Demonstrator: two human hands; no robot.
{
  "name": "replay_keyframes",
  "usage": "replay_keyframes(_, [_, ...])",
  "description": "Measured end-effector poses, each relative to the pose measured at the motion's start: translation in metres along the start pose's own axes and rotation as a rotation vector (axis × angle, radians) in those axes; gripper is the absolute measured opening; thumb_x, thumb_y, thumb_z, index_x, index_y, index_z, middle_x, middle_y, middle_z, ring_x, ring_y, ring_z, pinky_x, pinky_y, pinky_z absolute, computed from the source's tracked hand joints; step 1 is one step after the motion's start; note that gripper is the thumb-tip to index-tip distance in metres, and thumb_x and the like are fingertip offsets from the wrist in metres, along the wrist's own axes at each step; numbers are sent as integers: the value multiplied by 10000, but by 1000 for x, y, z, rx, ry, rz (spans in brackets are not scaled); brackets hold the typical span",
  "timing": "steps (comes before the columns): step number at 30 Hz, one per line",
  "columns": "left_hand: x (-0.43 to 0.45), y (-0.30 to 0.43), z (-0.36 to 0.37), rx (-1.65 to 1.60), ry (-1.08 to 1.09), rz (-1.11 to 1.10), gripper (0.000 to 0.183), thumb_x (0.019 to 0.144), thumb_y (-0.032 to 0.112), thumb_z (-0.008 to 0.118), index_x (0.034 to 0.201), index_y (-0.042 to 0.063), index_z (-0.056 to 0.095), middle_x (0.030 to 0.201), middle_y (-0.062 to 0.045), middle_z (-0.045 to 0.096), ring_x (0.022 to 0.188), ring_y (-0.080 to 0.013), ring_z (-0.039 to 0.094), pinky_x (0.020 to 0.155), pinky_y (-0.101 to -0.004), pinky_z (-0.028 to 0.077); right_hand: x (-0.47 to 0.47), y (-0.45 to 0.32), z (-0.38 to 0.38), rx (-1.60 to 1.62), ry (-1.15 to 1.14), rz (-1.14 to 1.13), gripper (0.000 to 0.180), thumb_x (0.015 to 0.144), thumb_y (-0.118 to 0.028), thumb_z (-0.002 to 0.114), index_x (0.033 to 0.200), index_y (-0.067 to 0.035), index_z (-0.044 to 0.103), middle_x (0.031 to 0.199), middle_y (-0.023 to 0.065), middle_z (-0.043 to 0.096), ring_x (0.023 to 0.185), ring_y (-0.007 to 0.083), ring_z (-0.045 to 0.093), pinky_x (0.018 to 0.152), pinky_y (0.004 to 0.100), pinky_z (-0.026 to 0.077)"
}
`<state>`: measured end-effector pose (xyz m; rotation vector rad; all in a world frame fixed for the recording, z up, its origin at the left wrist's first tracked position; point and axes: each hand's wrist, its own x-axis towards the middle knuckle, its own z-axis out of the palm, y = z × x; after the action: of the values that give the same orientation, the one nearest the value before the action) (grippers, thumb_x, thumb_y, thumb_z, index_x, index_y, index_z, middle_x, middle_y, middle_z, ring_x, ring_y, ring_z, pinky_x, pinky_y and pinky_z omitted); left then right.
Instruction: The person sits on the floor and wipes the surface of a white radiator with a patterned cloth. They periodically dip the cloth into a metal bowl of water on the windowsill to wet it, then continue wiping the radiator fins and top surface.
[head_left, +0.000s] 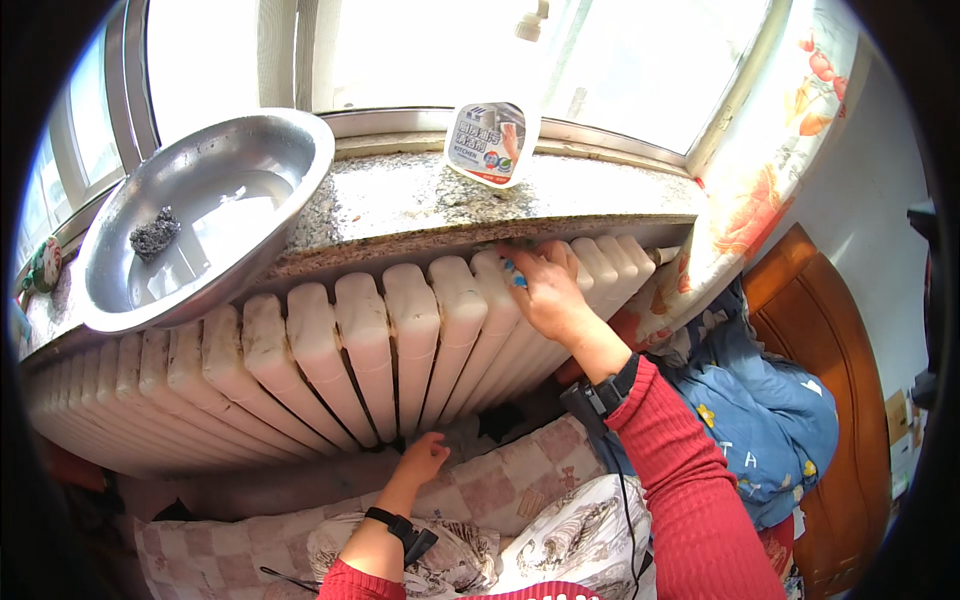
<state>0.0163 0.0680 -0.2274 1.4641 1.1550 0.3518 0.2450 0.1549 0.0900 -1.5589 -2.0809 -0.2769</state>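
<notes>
At the top of a white column radiator (409, 300), just under the windowsill edge, my right hand (551, 296) is bent over the sections. A small blue-and-white thing (517, 279) shows at its fingers; most of it is hidden, so its kind is unclear. My left hand (426, 456) hangs low in front of the radiator, fingers loosely curled and holding nothing. Brownish grime marks the tops and gaps of several radiator sections. On the sill above stands a tub of kitchen cleaner (491, 146) with a printed label.
A steel basin (300, 176) holding water and a dark metal scouring pad (155, 234) overhangs the speckled stone sill (390, 184). A floral curtain (750, 202) hangs at right, near blue bedding (757, 420) and a wooden headboard (825, 337). Checked padding (517, 480) lies below the radiator.
</notes>
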Motion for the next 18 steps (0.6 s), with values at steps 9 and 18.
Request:
replay_keyframes(9, [13, -12, 8, 2, -19, 35, 430, 910, 281, 655, 1261, 50, 564, 1035, -126, 696, 903, -282, 671, 758, -380, 529, -12, 2, -30, 272, -5, 147, 424, 775, -43, 655, 1195, -41, 603, 1031, 165, 676, 885, 302, 601, 801, 376, 507])
replay_keyframes(18, [13, -13, 6, -40, -25, 17, 434, 887, 323, 667, 1209, 43, 588, 1004, -122, 707, 915, -290, 672, 798, -379, 523, 0, -11, 1, 10, 155, 177, 275, 807, -126, 629, 1072, -90, 694, 1031, 113, 674, 983, 299, 562, 903, 411, 459])
